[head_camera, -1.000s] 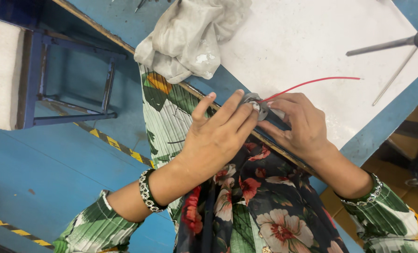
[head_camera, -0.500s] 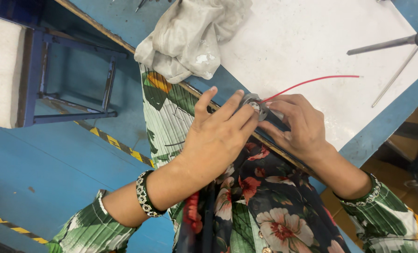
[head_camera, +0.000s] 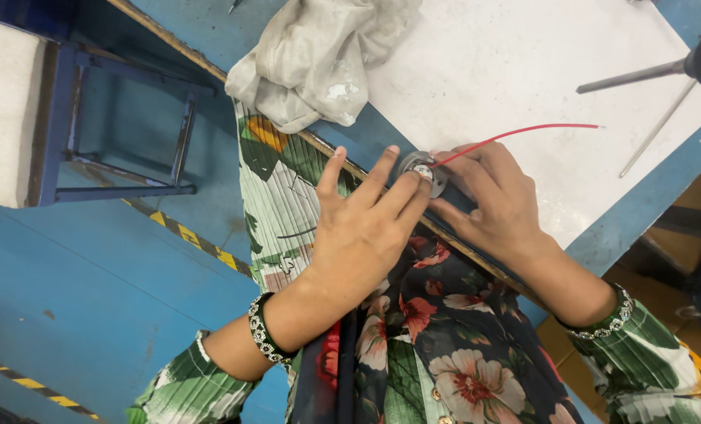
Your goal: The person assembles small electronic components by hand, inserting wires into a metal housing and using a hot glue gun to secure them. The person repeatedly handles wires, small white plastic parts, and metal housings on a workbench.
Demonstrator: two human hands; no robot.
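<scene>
A small round metal part (head_camera: 422, 169) with a thin red wire (head_camera: 523, 132) coming out of it lies at the near edge of the blue-rimmed worktable (head_camera: 641, 204). My left hand (head_camera: 362, 228) presses its fingertips onto the part from the left. From the right, my right hand (head_camera: 488, 196) grips the same part, thumb and fingers around it. The red wire runs up and to the right across the white tabletop sheet (head_camera: 507, 71). Most of the part is hidden under my fingers.
A crumpled grey cloth (head_camera: 319, 55) lies on the table's left end. A power tool with a long metal shaft (head_camera: 641, 74) rests at the upper right. A blue metal stool frame (head_camera: 115, 126) stands on the blue floor with yellow-black striped tape (head_camera: 185, 235).
Both hands stay on the round part; my left fingers have shifted slightly over it. The red wire keeps the same direction.
</scene>
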